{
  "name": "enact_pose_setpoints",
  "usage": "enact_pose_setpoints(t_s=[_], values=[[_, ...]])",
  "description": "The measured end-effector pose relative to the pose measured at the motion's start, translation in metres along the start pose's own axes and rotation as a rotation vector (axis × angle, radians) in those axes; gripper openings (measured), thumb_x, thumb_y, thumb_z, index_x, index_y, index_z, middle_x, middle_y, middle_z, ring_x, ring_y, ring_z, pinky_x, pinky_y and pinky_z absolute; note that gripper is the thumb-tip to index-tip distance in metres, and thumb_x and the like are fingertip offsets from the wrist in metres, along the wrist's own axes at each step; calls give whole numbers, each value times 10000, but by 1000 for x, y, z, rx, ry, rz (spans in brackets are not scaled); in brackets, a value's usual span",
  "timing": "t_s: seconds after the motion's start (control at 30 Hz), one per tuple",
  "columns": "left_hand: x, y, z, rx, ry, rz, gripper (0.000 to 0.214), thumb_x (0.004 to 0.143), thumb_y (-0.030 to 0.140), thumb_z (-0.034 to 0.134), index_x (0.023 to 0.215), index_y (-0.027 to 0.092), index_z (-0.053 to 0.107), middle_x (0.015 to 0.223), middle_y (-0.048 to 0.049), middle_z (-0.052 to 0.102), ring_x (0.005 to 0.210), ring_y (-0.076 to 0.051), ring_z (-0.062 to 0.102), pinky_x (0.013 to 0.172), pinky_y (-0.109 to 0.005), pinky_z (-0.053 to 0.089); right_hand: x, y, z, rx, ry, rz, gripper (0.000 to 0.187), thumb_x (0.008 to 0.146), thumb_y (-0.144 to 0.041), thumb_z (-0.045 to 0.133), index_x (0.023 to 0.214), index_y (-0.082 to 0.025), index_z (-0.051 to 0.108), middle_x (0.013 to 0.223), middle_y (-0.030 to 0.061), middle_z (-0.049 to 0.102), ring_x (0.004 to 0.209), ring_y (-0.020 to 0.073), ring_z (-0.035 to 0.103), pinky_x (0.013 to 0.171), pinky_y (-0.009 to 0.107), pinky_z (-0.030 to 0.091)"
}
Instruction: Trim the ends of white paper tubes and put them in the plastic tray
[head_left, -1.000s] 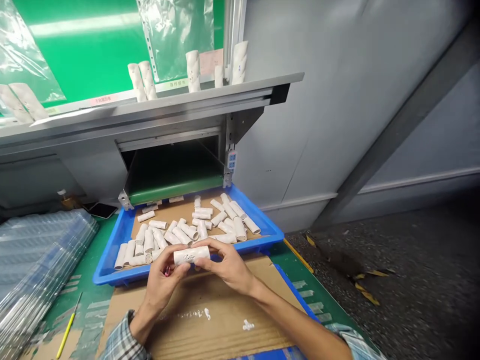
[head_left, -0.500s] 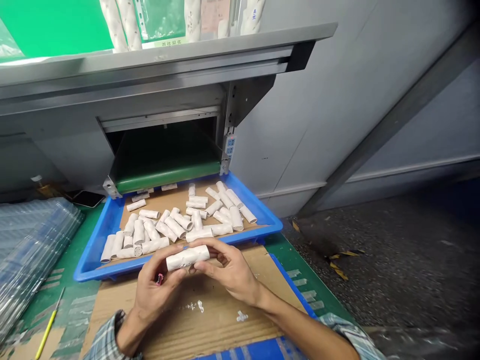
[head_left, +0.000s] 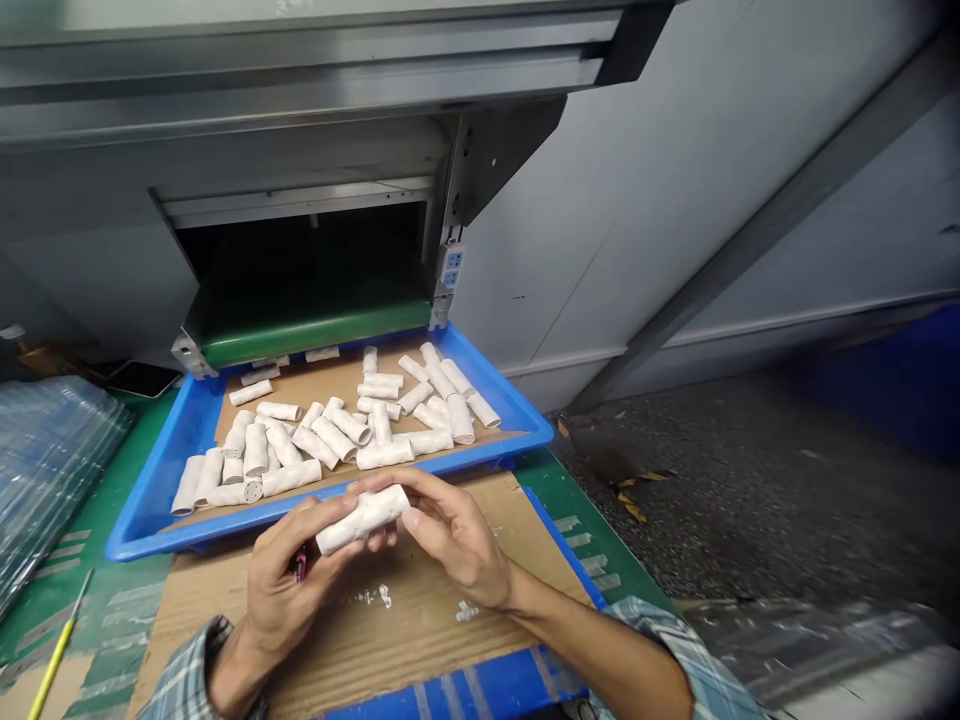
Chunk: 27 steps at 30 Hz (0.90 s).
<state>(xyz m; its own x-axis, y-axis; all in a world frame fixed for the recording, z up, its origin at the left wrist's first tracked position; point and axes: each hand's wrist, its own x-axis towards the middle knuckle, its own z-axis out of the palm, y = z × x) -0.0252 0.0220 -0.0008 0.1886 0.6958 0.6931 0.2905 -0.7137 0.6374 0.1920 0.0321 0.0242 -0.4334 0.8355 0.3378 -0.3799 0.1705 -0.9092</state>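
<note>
Between my two hands is a white tube (head_left: 364, 519), tilted a little with its right end higher. My left hand (head_left: 294, 568) is closed around its left end, and a small pink object (head_left: 300, 566) shows in that palm; its kind cannot be made out. The fingers of my right hand (head_left: 454, 540) grip the tube's right end from behind and in front. Just beyond both hands, a blue tray (head_left: 142, 515) lined with cardboard holds several similar white tubes (head_left: 322, 440), many lying in a loose heap.
A green conveyor belt (head_left: 315, 333) ends above the tray's far side. Cardboard (head_left: 420, 640) lies under my hands on the green table. To the left are a yellow-handled pointed tool (head_left: 56, 655) and stacked clear plastic trays (head_left: 52, 470). A power strip (head_left: 451, 268) hangs by the belt.
My view has tipped downward, so the shelf's upper items are out of sight. The held tube has turned: its dark writing no longer shows, and its left end sits lower.
</note>
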Motion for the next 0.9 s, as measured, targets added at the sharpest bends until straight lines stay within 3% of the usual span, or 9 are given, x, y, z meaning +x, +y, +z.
enact_pose_setpoints(t_s=[0.17, 0.33, 0.73, 0.9], values=[[2, 5, 1, 43, -4, 43, 320, 969, 257, 785, 1286, 232, 748, 922, -61, 825, 743, -169, 772, 615, -204, 597, -1, 2, 2, 36, 18, -19, 350, 1056, -485, 606, 1263, -219, 699, 1221, 110, 755, 853, 193, 743, 824, 343, 629], [3, 9, 0, 58, -8, 73, 320, 977, 239, 773, 1295, 219, 747, 851, -50, 794, 677, -152, 731, 558, -196, 559, -4, 6, 1, 46, 17, -16, 347, 1055, -491, 602, 1256, -220, 685, 1214, 110, 754, 850, 195, 740, 818, 351, 635], [2, 11, 1, 45, -50, 85, 367, 989, 185, 751, 1350, 243, 710, 799, -10, 735, 620, -116, 668, 554, -187, 535, -2, 2, 3, 111, 38, -77, 244, 1071, -426, 613, 1166, -227, 719, 1213, 84, 765, 803, 161, 714, 792, 327, 612], [2, 10, 3, 61, -63, 86, 326, 995, 196, 749, 1318, 220, 712, 895, -40, 791, 697, -127, 729, 626, -192, 586, -1, 5, 2, 102, 106, -40, 436, 1150, -475, 428, 1091, -190, 753, 1175, 102, 780, 760, 164, 722, 745, 322, 578]])
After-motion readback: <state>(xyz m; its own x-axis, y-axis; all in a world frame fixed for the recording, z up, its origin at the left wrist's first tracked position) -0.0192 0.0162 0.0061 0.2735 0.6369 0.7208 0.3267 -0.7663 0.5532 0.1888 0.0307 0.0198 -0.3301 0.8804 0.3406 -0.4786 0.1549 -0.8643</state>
